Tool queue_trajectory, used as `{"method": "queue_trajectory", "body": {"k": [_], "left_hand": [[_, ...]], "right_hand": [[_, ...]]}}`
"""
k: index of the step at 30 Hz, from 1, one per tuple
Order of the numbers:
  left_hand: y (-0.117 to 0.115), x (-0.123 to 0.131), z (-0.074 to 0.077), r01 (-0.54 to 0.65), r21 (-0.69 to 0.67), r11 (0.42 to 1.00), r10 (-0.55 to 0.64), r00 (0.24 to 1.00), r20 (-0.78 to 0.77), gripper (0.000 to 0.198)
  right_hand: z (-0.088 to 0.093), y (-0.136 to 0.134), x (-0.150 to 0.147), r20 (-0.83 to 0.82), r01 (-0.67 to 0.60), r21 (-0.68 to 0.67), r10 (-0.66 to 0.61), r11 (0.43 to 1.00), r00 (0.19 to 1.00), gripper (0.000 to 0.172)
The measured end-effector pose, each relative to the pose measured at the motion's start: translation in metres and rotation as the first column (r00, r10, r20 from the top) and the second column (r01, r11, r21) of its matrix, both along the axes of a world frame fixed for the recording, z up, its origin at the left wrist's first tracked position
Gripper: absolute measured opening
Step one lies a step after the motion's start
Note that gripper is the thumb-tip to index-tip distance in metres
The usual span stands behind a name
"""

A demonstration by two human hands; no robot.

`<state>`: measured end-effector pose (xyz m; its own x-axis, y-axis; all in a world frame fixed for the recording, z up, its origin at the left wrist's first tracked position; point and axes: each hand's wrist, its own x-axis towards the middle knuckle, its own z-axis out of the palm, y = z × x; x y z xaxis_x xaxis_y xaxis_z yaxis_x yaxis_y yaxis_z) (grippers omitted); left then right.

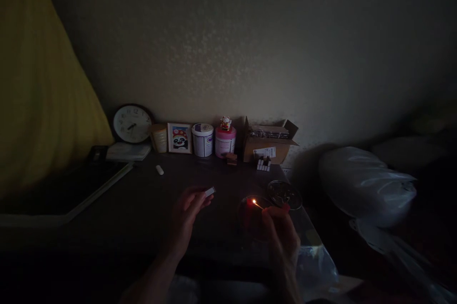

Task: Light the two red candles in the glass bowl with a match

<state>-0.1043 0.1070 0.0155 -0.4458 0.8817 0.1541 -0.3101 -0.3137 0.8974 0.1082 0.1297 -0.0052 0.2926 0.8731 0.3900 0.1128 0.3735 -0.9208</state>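
Observation:
Pinched in the fingers of my right hand [282,230] is a burning match [259,205], its small bright flame at the left tip. My left hand [189,213] grips a small matchbox [210,192], whose pale end sticks out past the fingertips. Behind and below the match lies a round, clear dish [244,220] with a reddish glow, its contents too dark to make out. A second round glass piece [284,194] rests just behind my right hand, near the table's right edge. The two hands are apart, both over the dark table [143,204].
Along the wall stand a clock [132,124], a yellowish cup [159,138], a panda picture frame [180,138], a white tin [203,140], a pink tin [225,142] with a lucky-cat figurine [225,123], and an open carton [267,147]. A plastic bag [367,185] bulges at right.

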Motion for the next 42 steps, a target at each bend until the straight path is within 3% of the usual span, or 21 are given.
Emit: {"method": "queue_trajectory", "body": {"k": [5, 26, 35, 42], "left_hand": [[-0.004, 0.002, 0.002, 0.012, -0.007, 1.000, -0.012, 1.000, -0.002, 0.030], [-0.005, 0.001, -0.001, 0.005, -0.016, 1.000, -0.005, 1.000, -0.008, 0.030], [-0.005, 0.000, 0.000, 0.001, -0.023, 1.000, -0.001, 1.000, -0.011, 0.032], [-0.003, 0.000, -0.001, 0.000, -0.026, 1.000, -0.001, 1.000, -0.013, 0.031]], "right_hand": [[0.002, -0.002, -0.005, -0.001, 0.039, -0.038, -0.039, 0.999, 0.999, 0.022], [-0.008, 0.009, 0.001, 0.035, -0.059, 0.009, 0.059, 0.998, 0.998, 0.025], [-0.011, 0.012, 0.001, 0.035, -0.013, -0.031, 0.014, 0.999, 0.999, 0.025], [-0.011, 0.012, 0.001, 0.059, -0.015, 0.031, 0.013, 0.999, 0.998, 0.023]]}}
